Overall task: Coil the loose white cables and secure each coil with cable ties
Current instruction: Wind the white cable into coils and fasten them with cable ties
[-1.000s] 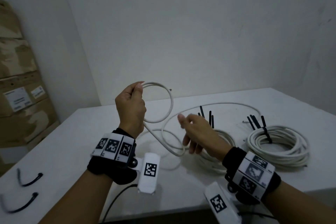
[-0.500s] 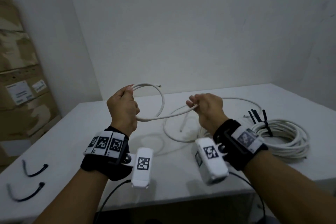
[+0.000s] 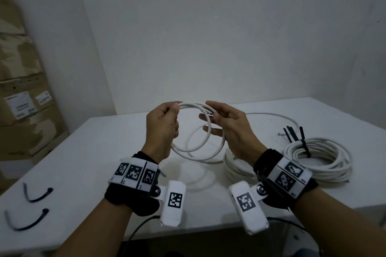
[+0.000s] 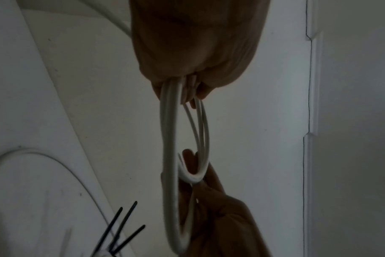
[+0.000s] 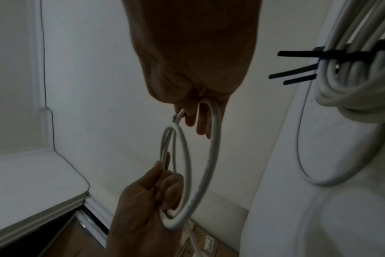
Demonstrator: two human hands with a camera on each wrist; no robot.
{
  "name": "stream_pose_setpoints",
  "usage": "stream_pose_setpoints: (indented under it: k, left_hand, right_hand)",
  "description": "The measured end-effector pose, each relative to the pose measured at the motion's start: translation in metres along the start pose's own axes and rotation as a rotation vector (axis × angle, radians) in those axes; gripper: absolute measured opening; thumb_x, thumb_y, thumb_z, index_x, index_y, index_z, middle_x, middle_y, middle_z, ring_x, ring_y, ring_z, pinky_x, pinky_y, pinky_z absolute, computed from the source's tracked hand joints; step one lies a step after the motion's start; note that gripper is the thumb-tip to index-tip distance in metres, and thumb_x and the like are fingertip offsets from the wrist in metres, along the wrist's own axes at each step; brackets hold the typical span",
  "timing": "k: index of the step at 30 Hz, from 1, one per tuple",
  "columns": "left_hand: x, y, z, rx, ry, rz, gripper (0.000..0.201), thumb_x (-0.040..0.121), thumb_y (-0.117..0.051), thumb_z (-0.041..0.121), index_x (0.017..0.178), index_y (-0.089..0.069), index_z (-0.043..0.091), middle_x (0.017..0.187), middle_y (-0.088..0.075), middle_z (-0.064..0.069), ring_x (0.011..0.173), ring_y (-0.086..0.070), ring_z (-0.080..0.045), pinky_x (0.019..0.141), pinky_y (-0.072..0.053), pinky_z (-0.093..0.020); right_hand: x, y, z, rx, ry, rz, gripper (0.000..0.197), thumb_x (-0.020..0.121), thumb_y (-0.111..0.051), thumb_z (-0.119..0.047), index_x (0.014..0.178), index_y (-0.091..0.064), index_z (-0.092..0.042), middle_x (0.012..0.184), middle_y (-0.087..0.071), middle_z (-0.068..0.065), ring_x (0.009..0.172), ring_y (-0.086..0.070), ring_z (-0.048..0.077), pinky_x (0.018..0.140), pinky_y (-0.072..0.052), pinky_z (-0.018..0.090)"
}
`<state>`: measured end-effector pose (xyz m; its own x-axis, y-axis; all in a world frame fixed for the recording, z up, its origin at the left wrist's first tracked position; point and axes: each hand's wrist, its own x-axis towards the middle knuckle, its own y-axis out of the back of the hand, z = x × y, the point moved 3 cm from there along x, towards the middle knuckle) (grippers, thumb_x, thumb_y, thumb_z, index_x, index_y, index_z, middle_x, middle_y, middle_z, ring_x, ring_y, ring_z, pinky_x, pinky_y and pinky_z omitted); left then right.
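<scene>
I have the white cable (image 3: 196,131) up off the table (image 3: 83,162), wound into a few loops between my two hands. My left hand (image 3: 161,125) pinches the top of the loops between thumb and curled fingers, and the left wrist view shows the strands bunched together as they leave that pinch. My right hand (image 3: 231,129) takes the same loops just to the right of that grip: thumb and forefinger close on the upper strands, the other fingers spread looser through the loop. The cable's cut end (image 5: 176,118) sticks out beside my right fingertips. From the grip the loops hang down and toward me, and the loose remainder trails away right, behind my right hand, across the table to a slack pile (image 3: 236,165) below my right wrist. Further right of that lies a finished coil (image 3: 319,158), bound with black cable ties (image 3: 304,146). Well left of my left wrist, two spare black ties (image 3: 31,208) lie near the table's edge.
</scene>
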<state>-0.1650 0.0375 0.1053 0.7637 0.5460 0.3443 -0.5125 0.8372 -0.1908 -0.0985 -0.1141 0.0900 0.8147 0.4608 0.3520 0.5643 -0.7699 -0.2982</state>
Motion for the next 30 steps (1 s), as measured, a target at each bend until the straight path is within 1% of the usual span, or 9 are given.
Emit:
stream_pose_setpoints:
  k: [6, 10, 13, 16, 20, 22, 24, 27, 30]
  left_hand:
    - [-0.006, -0.009, -0.002, 0.102, -0.046, -0.081, 0.014, 0.099, -0.049, 0.011, 0.094, -0.062, 0.009, 0.045, -0.037, 0.009, 0.040, -0.028, -0.007, 0.038, -0.024, -0.018]
    - [-0.008, -0.014, 0.001, 0.111, -0.060, -0.102, 0.009, 0.098, -0.050, 0.010, 0.090, -0.049, 0.014, 0.043, -0.039, 0.010, 0.038, -0.028, -0.006, 0.038, -0.024, -0.019]
    - [-0.009, -0.020, 0.002, 0.122, -0.064, -0.131, 0.011, 0.099, -0.049, 0.011, 0.089, -0.046, 0.014, 0.043, -0.038, 0.010, 0.038, -0.028, -0.006, 0.037, -0.024, -0.019]
    - [-0.010, -0.026, 0.003, 0.159, -0.071, -0.157, 0.011, 0.099, -0.049, 0.011, 0.088, -0.046, 0.014, 0.043, -0.039, 0.010, 0.038, -0.029, -0.006, 0.038, -0.025, -0.020]
    - [-0.010, -0.028, 0.004, 0.129, -0.034, -0.188, 0.011, 0.099, -0.048, 0.010, 0.089, -0.046, 0.011, 0.044, -0.037, 0.009, 0.037, -0.028, -0.006, 0.037, -0.024, -0.018]
    - [-0.012, -0.032, 0.004, 0.119, 0.002, -0.211, 0.009, 0.099, -0.049, 0.009, 0.090, -0.047, 0.009, 0.044, -0.037, 0.008, 0.037, -0.028, -0.006, 0.037, -0.024, -0.018]
    - [-0.014, -0.036, 0.002, 0.082, 0.033, -0.202, 0.009, 0.098, -0.049, 0.007, 0.090, -0.048, 0.008, 0.044, -0.036, 0.008, 0.036, -0.027, -0.006, 0.037, -0.023, -0.016]
    - [-0.014, -0.037, 0.001, 0.003, 0.074, -0.177, 0.010, 0.098, -0.048, 0.006, 0.089, -0.050, 0.010, 0.045, -0.035, 0.009, 0.037, -0.025, -0.006, 0.038, -0.021, -0.016]
    - [-0.014, -0.036, 0.003, -0.024, 0.091, -0.179, 0.008, 0.098, -0.049, 0.006, 0.091, -0.050, 0.009, 0.045, -0.036, 0.009, 0.037, -0.026, -0.005, 0.037, -0.021, -0.015]
  right_hand:
    - [0.002, 0.000, -0.005, -0.064, 0.039, -0.013, 0.023, 0.097, -0.044, -0.001, 0.114, -0.060, 0.001, 0.099, -0.069, 0.013, 0.092, -0.069, 0.023, 0.080, -0.057, 0.036]
    - [0.002, -0.001, -0.010, -0.198, 0.080, -0.015, 0.023, 0.098, -0.041, 0.001, 0.105, -0.062, -0.005, 0.092, -0.068, 0.012, 0.081, -0.069, 0.021, 0.068, -0.058, 0.029]
    - [0.004, 0.001, -0.013, -0.302, 0.153, 0.020, 0.023, 0.097, -0.043, 0.000, 0.103, -0.063, -0.008, 0.092, -0.068, 0.011, 0.080, -0.068, 0.019, 0.064, -0.057, 0.027]
    - [0.006, 0.001, -0.011, -0.256, 0.172, 0.032, 0.024, 0.097, -0.041, 0.002, 0.102, -0.063, -0.005, 0.094, -0.067, 0.012, 0.082, -0.068, 0.019, 0.068, -0.057, 0.028]
    - [0.008, 0.005, -0.012, -0.264, 0.239, 0.050, 0.023, 0.095, -0.046, 0.003, 0.102, -0.066, -0.005, 0.098, -0.069, 0.011, 0.092, -0.064, 0.016, 0.083, -0.052, 0.028]
    - [0.009, 0.004, -0.014, -0.239, 0.269, 0.023, 0.021, 0.094, -0.049, 0.003, 0.102, -0.067, -0.005, 0.095, -0.069, 0.006, 0.089, -0.064, 0.010, 0.083, -0.049, 0.021]
    - [0.010, 0.001, -0.015, -0.219, 0.286, -0.012, 0.021, 0.094, -0.050, 0.001, 0.100, -0.067, -0.008, 0.094, -0.069, 0.005, 0.089, -0.063, 0.013, 0.082, -0.048, 0.021]
    - [0.009, 0.000, -0.015, -0.282, 0.303, -0.022, 0.023, 0.095, -0.050, -0.002, 0.099, -0.068, -0.017, 0.094, -0.069, 0.006, 0.089, -0.061, 0.017, 0.071, -0.048, 0.025]
    - [0.005, 0.002, -0.016, -0.288, 0.290, -0.024, 0.022, 0.096, -0.048, -0.003, 0.104, -0.066, -0.014, 0.093, -0.068, 0.008, 0.085, -0.065, 0.019, 0.053, -0.050, 0.024]
